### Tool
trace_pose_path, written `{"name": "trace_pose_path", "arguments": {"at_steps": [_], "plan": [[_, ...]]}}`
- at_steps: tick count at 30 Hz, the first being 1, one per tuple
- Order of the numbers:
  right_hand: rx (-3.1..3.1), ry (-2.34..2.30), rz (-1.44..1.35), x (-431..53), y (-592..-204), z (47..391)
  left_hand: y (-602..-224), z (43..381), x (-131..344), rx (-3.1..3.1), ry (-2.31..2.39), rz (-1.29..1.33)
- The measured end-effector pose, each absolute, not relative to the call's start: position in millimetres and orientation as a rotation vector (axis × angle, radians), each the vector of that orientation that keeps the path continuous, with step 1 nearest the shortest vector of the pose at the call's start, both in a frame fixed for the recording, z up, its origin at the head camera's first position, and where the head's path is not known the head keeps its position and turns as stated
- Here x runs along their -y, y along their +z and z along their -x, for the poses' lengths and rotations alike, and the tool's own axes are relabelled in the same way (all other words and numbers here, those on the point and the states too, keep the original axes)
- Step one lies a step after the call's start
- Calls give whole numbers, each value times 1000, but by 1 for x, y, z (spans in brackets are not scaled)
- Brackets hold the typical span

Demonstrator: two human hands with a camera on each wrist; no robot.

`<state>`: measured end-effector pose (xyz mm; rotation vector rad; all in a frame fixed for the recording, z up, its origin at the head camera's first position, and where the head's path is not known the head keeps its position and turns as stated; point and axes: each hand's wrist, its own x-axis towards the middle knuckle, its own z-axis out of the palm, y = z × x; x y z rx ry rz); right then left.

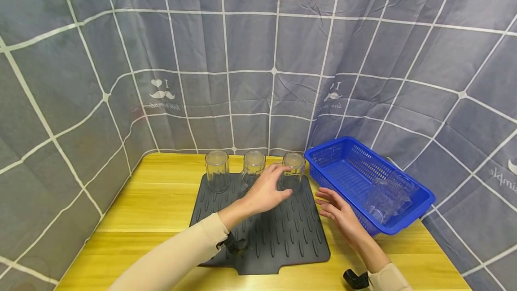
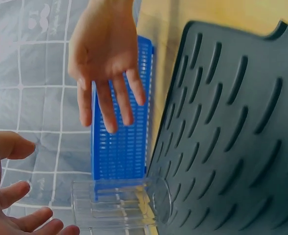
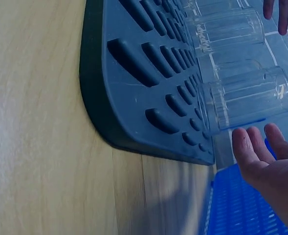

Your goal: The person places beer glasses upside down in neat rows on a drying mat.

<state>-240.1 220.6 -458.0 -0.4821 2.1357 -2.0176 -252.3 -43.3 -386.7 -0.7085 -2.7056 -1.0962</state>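
Note:
Three clear glass mugs stand in a row along the back of a dark ribbed drying mat (image 1: 278,226): a left mug (image 1: 217,172), a middle mug (image 1: 254,160) and a right mug (image 1: 296,172). My left hand (image 1: 266,192) is by the right mug, thumb and fingers spread apart; in the left wrist view its fingertips (image 2: 21,188) point toward that mug (image 2: 119,203) with a gap between. Between the mat and a blue basket (image 1: 422,199), my right hand (image 1: 341,217) hovers with loosely extended fingers, palm turned toward the mug, holding nothing.
Several clear glass items (image 1: 387,196) lie in the near end of the blue basket, right of the mat. Beneath everything is a yellow wooden table (image 1: 161,201). A grey checked curtain (image 1: 250,48) hangs behind and at both sides.

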Motion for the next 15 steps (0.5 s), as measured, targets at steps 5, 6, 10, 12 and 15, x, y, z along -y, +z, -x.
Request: {"name": "trace_pose_path", "arguments": {"at_steps": [5,6,10,12,15], "plan": [[-2126,-2021,491,-218,-457,241,-388,240,49,2692,-1188,710],[-2125,-2020,489,-218,-457,241,-388,237,51,2684,-1207,717],[-2132,-2014,490,-216,-456,242,-392,230,56,2654,-1269,742],[-2143,-2001,498,-216,-456,242,-396,226,59,2641,-1309,756],[-2159,-1981,513,-215,-456,241,-403,221,63,2645,-1369,758]]}}
